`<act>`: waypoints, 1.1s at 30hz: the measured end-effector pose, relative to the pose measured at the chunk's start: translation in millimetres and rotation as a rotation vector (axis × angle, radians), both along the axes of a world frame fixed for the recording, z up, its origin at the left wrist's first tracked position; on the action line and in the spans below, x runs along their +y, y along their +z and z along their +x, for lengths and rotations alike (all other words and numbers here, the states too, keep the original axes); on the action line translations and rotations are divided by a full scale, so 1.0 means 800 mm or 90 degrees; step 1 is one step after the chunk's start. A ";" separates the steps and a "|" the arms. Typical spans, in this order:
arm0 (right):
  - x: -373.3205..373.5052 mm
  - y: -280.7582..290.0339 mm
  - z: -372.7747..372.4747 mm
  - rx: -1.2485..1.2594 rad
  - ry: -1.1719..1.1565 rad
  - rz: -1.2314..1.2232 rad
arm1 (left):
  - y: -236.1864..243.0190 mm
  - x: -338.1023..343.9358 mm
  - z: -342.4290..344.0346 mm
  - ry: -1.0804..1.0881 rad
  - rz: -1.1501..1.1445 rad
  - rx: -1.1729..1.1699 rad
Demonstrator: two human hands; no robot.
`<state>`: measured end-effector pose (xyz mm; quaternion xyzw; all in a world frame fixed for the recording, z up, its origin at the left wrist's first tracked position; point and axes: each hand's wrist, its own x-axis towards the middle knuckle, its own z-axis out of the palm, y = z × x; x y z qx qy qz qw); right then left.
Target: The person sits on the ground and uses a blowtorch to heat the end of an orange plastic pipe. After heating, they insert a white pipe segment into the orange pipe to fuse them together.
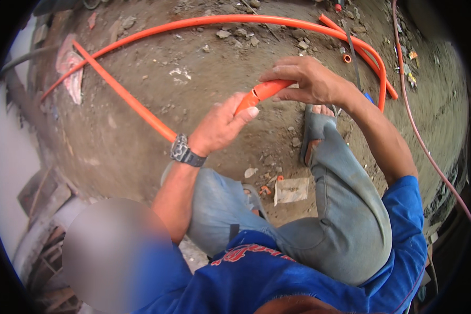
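The bright orange tube [273,89] is up off the ground, just above the middle of the frame, its lower end in the left hand [222,124] and its upper end between the fingers and thumb of the right hand [313,78]. It's smooth and round, slanting toward the upper right. Across it runs a narrow dark gap, slit or joint, I can't tell.

We count one left hand [218,127] at eleven o'clock, one right hand [313,79] and one orange ring [346,55] between one and two, one wristwatch [180,148] at nine, one pink hose [422,142] at three; we cannot tally the orange pipes [271,90].
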<state>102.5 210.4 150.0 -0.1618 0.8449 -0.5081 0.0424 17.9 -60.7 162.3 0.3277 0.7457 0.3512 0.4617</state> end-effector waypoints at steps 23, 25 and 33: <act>-0.029 0.007 -0.040 0.215 0.118 0.368 | 0.023 -0.015 0.006 -0.006 0.001 0.028; -0.030 0.007 -0.045 0.230 0.129 0.350 | 0.024 -0.017 0.008 -0.004 0.001 0.035; -0.041 -0.003 -0.036 0.194 0.149 0.319 | 0.007 -0.024 0.018 -0.008 0.007 0.059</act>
